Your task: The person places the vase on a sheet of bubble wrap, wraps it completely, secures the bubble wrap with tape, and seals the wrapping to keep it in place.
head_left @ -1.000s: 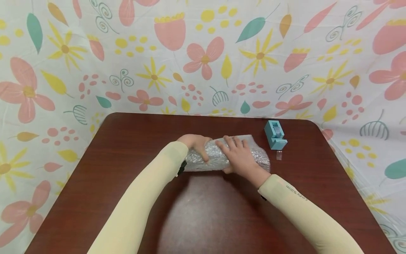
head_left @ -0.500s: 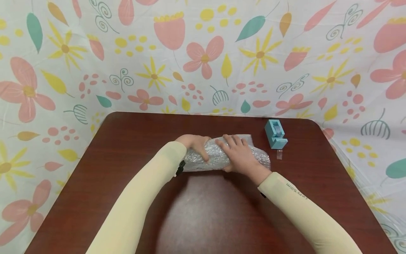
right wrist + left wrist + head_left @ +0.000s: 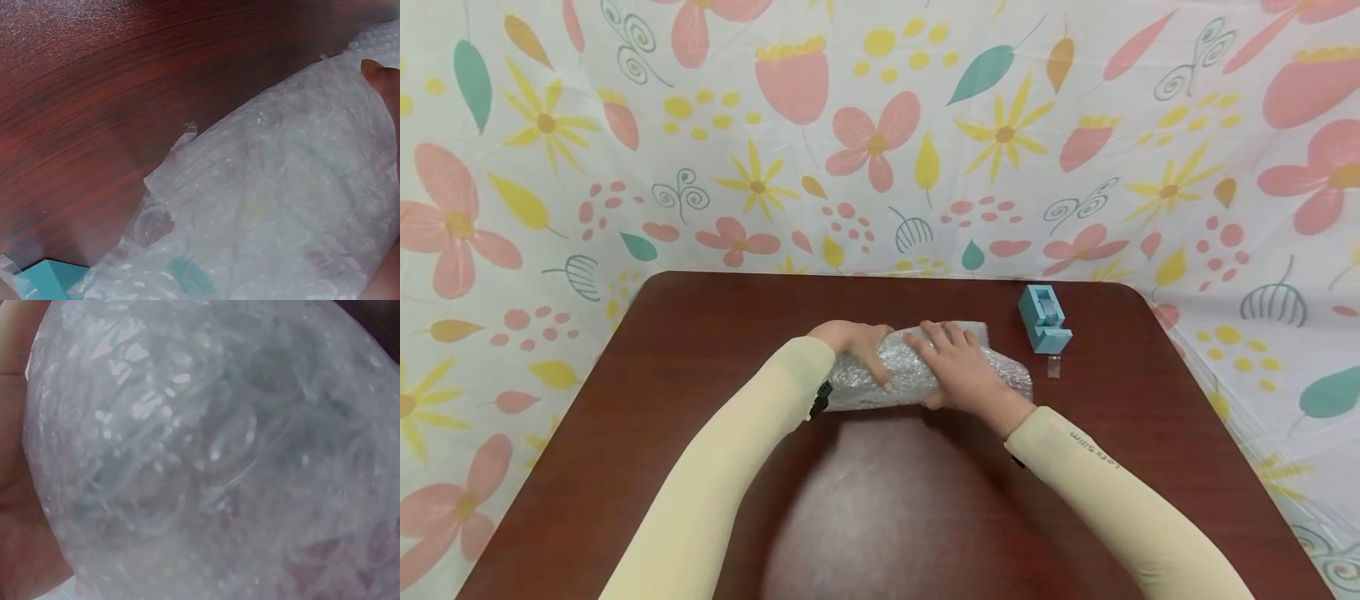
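A roll of clear bubble wrap (image 3: 904,372) lies across the table, with a flat flap (image 3: 973,331) of the sheet showing along its far side. My left hand (image 3: 857,343) grips the roll's left end, thumb over the top; its other fingers are mostly hidden behind. Spread over the roll right of centre, my right hand (image 3: 961,368) holds it with the thumb on the near side. Bubble wrap (image 3: 187,456) fills most of the left wrist view beside the palm. In the right wrist view, the thumb (image 3: 380,78) touches the wrap (image 3: 262,194). What lies inside is unclear.
A light blue tape dispenser (image 3: 1045,321) stands at the far right of the dark brown table (image 3: 1112,433). From its front hangs a short strip of clear tape (image 3: 1054,367). A floral-print curtain (image 3: 880,208) rises behind the table and along its sides.
The flap on the far side of the roll has shifted slightly and stands more apart from the roll's right end. Both hands keep nearly the same hold. The head view has turned slightly.
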`<state>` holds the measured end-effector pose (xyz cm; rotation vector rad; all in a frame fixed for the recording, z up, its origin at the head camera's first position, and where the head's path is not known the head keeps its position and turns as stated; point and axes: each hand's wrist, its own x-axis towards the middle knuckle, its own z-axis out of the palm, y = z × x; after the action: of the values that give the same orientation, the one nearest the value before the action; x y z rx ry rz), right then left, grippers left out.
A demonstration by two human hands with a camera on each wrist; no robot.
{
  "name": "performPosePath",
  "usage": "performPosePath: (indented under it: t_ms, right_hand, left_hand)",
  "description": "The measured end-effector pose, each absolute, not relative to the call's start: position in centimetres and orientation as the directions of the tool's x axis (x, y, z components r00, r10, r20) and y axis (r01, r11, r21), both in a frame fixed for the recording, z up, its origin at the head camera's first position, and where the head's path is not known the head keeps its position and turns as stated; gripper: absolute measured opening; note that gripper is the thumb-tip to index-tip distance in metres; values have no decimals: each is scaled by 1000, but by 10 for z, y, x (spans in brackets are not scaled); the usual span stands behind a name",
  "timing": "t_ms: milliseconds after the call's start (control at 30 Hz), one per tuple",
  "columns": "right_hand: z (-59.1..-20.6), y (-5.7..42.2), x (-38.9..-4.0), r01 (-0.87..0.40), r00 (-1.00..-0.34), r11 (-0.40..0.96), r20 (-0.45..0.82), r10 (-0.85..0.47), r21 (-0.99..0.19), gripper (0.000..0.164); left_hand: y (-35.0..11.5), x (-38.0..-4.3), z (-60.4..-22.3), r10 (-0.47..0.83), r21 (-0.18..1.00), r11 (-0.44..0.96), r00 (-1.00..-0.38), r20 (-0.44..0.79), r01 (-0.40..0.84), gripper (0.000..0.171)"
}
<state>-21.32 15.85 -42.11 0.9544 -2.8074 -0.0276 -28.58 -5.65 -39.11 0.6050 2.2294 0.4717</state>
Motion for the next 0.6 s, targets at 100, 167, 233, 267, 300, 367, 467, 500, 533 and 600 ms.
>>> performPosePath:
  t_ms: [100,167,233,267,300,367,467,500,533,600]
  right_hand:
    - [-421,159,-212,-605,-777,793,163,-608,78,109]
    - [-421,159,-212,-602,-778,795,164,-606,78,109]
    - [-421,159,-212,-598,-781,798,165,-602,80,110]
    - [-421,160,-213,-595,-783,799,164,-600,82,110]
    - [-421,160,-213,-594,-784,800,163,-598,81,110]
    - [-421,160,-213,-595,-783,799,165,-600,83,110]
    - [-421,159,-213,-602,-777,794,166,-607,86,111]
    - [-422,159,-213,-604,-775,792,166,-610,90,111]
    - [-422,159,-213,-606,-773,790,167,-612,95,112]
    - [-423,159,-214,-607,-772,789,164,-614,98,111]
  left_hand:
    - [-56,-287,-392,567,513,812,-584,-581,279,113]
    - [-56,-289,-392,579,521,804,-577,-576,286,114]
    - [-56,-290,-392,592,528,796,-570,-571,298,115]
    - [-56,-291,-392,597,533,791,-565,-569,299,117]
    - [-56,-291,-391,600,539,788,-561,-570,296,117]
    - [-57,-292,-390,605,550,783,-557,-568,291,118]
    - [-59,-291,-388,606,567,779,-560,-565,270,118]
    - [-60,-291,-387,605,571,777,-562,-564,264,117]
    - [-61,-290,-386,607,572,775,-564,-560,267,116]
    - [-62,-289,-383,605,578,774,-570,-556,258,115]
